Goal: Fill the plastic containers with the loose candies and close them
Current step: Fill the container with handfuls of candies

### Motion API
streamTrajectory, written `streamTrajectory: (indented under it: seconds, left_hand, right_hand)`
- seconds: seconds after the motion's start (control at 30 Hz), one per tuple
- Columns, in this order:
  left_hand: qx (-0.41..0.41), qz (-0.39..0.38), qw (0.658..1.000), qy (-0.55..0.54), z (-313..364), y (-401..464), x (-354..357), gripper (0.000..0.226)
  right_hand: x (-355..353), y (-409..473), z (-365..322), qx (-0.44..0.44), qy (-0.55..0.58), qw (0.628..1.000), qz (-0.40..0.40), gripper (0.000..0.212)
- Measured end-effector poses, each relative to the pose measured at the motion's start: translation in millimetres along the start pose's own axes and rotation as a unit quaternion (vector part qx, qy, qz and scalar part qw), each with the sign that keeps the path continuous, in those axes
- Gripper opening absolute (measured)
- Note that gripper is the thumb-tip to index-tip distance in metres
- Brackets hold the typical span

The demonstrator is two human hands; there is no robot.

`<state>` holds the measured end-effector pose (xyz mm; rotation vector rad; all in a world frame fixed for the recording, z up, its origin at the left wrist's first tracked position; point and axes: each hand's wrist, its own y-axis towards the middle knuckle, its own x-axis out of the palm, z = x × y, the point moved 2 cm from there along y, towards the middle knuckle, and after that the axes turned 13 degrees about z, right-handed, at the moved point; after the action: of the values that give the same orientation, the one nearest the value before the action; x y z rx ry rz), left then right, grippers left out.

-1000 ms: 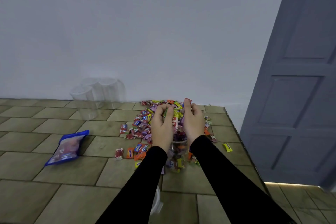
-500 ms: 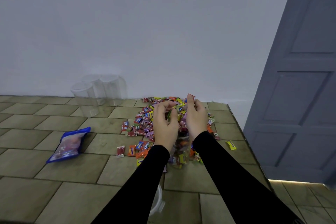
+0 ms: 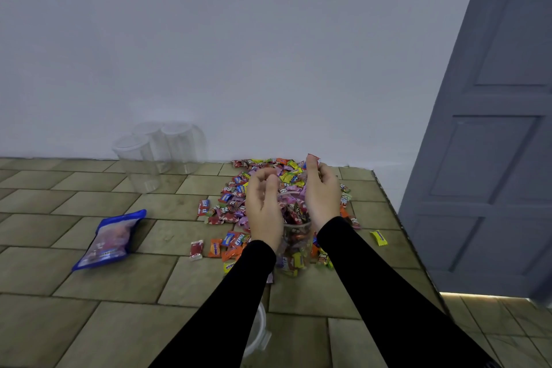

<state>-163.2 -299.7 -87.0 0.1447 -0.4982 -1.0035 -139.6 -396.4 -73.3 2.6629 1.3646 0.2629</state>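
Observation:
A clear plastic container, well filled with wrapped candies, stands on the tiled table between my two hands. My left hand hovers over its left rim with loosely curled fingers and no candy visible in it. My right hand is over the right rim and pinches a red wrapped candy at its fingertips. The loose candy pile spreads behind and around the container. A clear lid lies near the front, partly hidden by my left forearm.
Three empty clear containers stand at the back left by the wall. A blue candy bag lies flat on the left. The table's right edge drops off beside a grey door.
My left hand's fingers have spread apart and the green candy it held is gone from them. The right hand still holds the red candy above the container.

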Motion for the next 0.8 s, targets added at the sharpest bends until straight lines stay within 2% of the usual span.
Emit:
streamTrajectory:
  seconds: [0.17, 0.27, 0.37, 0.5, 0.63, 0.8]
  left_hand:
    - [-0.175, -0.061, 0.982, 0.044, -17.5, -0.7, -2.4, 0.062]
    - [-0.214, -0.074, 0.973, 0.034, -19.4, 1.9, -2.1, 0.077]
    - [-0.222, -0.067, 0.972, 0.035, -20.1, 1.4, -2.3, 0.081]
    - [-0.225, -0.042, 0.973, 0.021, -18.6, 0.3, -1.8, 0.073]
    - [-0.222, -0.044, 0.974, 0.019, -19.0, 0.2, -1.2, 0.071]
    - [-0.223, -0.025, 0.974, 0.025, -15.8, -0.9, -1.5, 0.069]
  right_hand:
    - [-0.5, -2.8, -5.5, -0.001, 0.007, 0.999, -0.049, 0.056]
    - [0.3, -8.5, -7.4, 0.014, 0.048, 0.991, -0.125, 0.038]
    - [-2.7, -11.8, -11.0, 0.000, 0.061, 0.984, -0.170, 0.027]
    - [-3.4, -9.5, -8.2, -0.004, 0.021, 0.978, -0.206, 0.033]
    - [-10.5, -8.5, -12.0, 0.036, 0.041, 0.974, -0.221, 0.011]
    - [-10.6, -5.9, -11.7, -0.013, 0.004, 0.968, -0.250, 0.006]
